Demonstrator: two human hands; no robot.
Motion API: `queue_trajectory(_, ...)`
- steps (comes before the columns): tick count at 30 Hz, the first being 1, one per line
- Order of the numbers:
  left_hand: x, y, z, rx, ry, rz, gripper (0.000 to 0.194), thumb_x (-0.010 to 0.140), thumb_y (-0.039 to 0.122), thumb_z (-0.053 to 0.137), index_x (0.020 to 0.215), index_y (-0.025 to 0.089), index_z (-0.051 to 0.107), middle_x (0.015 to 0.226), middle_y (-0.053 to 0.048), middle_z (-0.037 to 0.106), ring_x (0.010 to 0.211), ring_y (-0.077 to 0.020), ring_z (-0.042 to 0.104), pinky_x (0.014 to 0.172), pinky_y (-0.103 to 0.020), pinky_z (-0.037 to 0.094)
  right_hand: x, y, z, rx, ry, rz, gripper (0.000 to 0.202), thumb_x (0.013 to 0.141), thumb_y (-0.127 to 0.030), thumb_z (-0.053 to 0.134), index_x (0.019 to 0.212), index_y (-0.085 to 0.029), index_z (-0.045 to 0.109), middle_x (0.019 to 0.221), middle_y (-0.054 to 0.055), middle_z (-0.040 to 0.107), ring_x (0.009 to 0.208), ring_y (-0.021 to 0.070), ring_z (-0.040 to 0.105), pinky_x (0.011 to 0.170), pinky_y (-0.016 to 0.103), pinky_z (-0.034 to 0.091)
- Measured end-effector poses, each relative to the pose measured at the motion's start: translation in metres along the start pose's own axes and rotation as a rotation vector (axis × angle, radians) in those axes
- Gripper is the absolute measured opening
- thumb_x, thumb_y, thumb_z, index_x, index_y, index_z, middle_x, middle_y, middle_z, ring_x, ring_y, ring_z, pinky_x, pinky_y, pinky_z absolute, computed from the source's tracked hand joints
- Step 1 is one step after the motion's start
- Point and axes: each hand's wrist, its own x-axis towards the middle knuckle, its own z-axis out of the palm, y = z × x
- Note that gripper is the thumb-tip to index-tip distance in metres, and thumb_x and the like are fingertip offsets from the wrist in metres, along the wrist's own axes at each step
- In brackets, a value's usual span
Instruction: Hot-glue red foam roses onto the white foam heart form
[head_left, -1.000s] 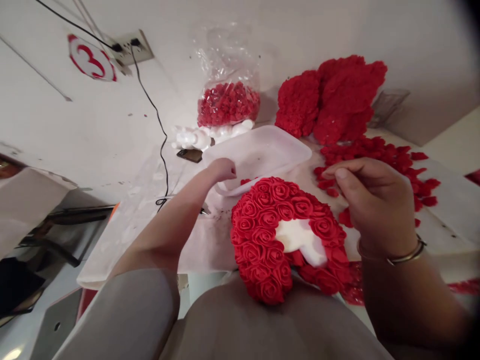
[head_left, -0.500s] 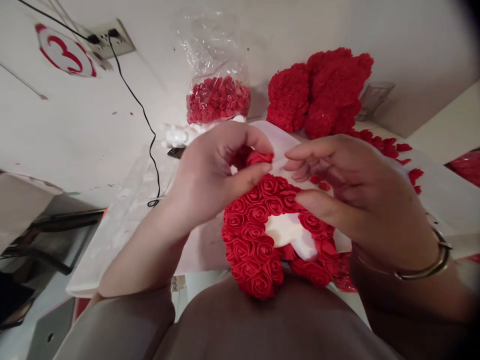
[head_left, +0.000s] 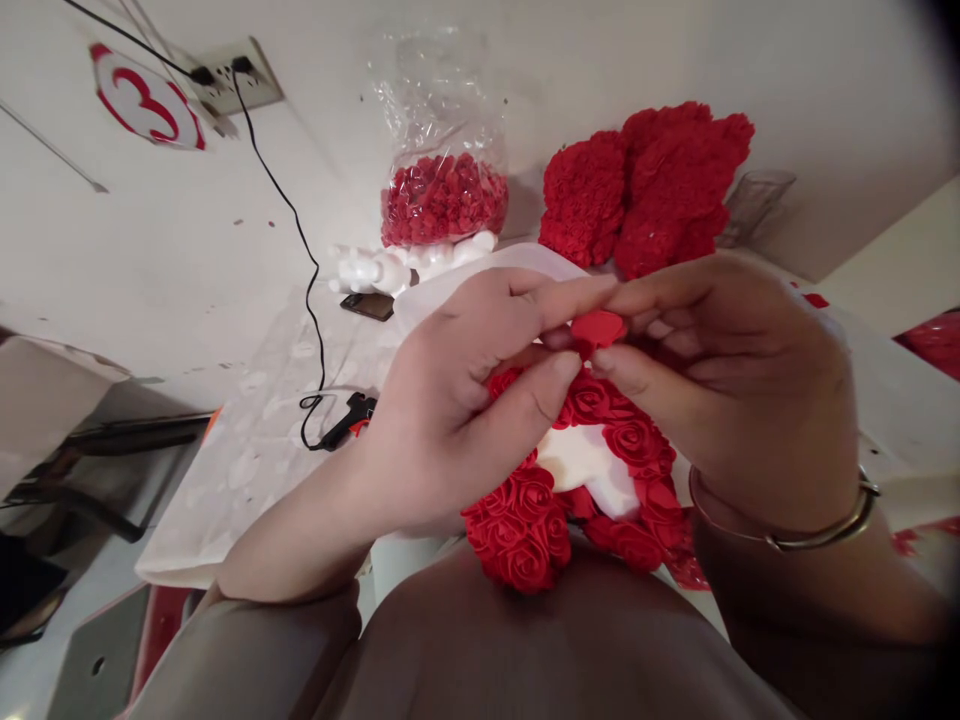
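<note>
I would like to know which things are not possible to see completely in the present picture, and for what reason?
All in the head view:
- Red piece: lower part, covered by the left hand and right hand.
- Rose-covered form: upper left part, behind the left hand.
- White tub: most of its inside, behind both hands.
- Black tool: one end, behind the left wrist.
- Red bundle: cut off by the right edge.

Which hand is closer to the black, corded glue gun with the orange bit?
Left. In this view, the left hand is just to the right of the black glue gun; the right hand is farther across, on the left hand's far side.
</note>
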Motion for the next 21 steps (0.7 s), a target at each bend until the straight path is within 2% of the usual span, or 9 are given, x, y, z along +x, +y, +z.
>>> queue_trajectory(3,-0.006,0.001,-0.003,-0.071,-0.057,-0.046,0.042,0.097,0.025,0.058,0.138,0.032,0.058,0.123,-0.002,0.070,0.112,-0.0196,0.069,0.097,-0.035,0.061,-0.001,0.002,0.001,-0.001,0.026,0.004,0.021,0.079,-0.012,0.072,0.091,-0.028,0.071,0.081,-0.006,0.069,0.070,0.0092,0.064,0.060,0.021,0.055)
queue_trajectory(5,-0.014,-0.004,-0.011,-0.057,-0.051,-0.053,0.043,0.096,0.026,0.061,0.139,0.031,0.057,0.127,-0.003,0.069,0.112,-0.0196,0.069,0.097,-0.035,0.061,-0.004,0.005,0.000,0.027,0.037,0.035,0.022,0.079,-0.009,0.071,0.090,-0.028,0.073,0.082,-0.006,0.070,0.069,0.0092,0.064,0.059,0.021,0.053)
queue_trajectory(8,-0.034,-0.028,-0.031,0.097,0.088,-0.119,0.039,0.095,0.035,0.062,0.133,0.028,0.061,0.126,-0.006,0.069,0.108,-0.0199,0.070,0.095,-0.035,0.061,-0.013,0.010,-0.006,0.056,0.082,0.097,0.025,0.078,-0.008,0.070,0.092,-0.028,0.075,0.083,-0.004,0.072,0.067,0.0102,0.064,0.056,0.023,0.051)
queue_trajectory(10,-0.055,-0.055,-0.050,0.305,0.172,-0.326,0.039,0.096,0.045,0.055,0.130,0.026,0.062,0.123,-0.008,0.070,0.107,-0.0211,0.070,0.095,-0.036,0.059,-0.019,0.014,-0.011,0.058,0.117,0.126,0.030,0.076,-0.007,0.071,0.095,-0.029,0.076,0.085,-0.004,0.073,0.068,0.0109,0.064,0.053,0.024,0.049)
queue_trajectory(11,-0.067,-0.071,-0.060,0.474,0.140,-0.490,0.044,0.096,0.049,0.051,0.131,0.024,0.061,0.123,-0.009,0.069,0.109,-0.0224,0.069,0.096,-0.037,0.058,-0.021,0.016,-0.013,0.065,0.128,0.126,0.032,0.075,-0.006,0.071,0.095,-0.030,0.076,0.088,-0.004,0.074,0.073,0.0118,0.066,0.054,0.024,0.050)
queue_trajectory(12,-0.080,-0.087,-0.070,0.652,0.043,-0.670,0.048,0.096,0.053,0.046,0.133,0.026,0.059,0.127,-0.008,0.068,0.112,-0.0231,0.067,0.097,-0.038,0.056,-0.023,0.017,-0.015,0.084,0.125,0.123,0.032,0.075,-0.006,0.071,0.095,-0.031,0.076,0.093,-0.004,0.074,0.080,0.0130,0.068,0.058,0.024,0.053)
queue_trajectory(15,-0.120,-0.131,-0.090,0.815,-0.139,-0.949,0.056,0.087,0.055,0.054,0.130,0.021,0.062,0.136,-0.015,0.064,0.123,-0.0359,0.062,0.103,-0.052,0.050,-0.026,0.021,-0.018,0.174,0.096,0.124,0.031,0.076,-0.007,0.071,0.093,-0.032,0.077,0.104,-0.003,0.075,0.103,0.0156,0.069,0.081,0.028,0.060)
queue_trajectory(17,-0.142,-0.151,-0.093,0.833,-0.230,-1.023,0.061,0.079,0.057,0.062,0.127,0.021,0.063,0.136,-0.016,0.065,0.125,-0.0389,0.060,0.102,-0.051,0.049,-0.026,0.023,-0.016,0.225,0.078,0.165,0.032,0.077,-0.008,0.071,0.095,-0.033,0.077,0.102,-0.004,0.076,0.100,0.0141,0.071,0.087,0.026,0.060)
queue_trajectory(21,-0.166,-0.172,-0.088,0.826,-0.345,-1.073,0.058,0.071,0.053,0.069,0.121,0.024,0.065,0.127,-0.012,0.070,0.113,-0.0345,0.067,0.092,-0.040,0.052,-0.027,0.025,-0.012,0.270,0.066,0.244,0.028,0.079,-0.013,0.074,0.097,-0.034,0.077,0.096,-0.005,0.078,0.091,0.0123,0.073,0.082,0.021,0.062)
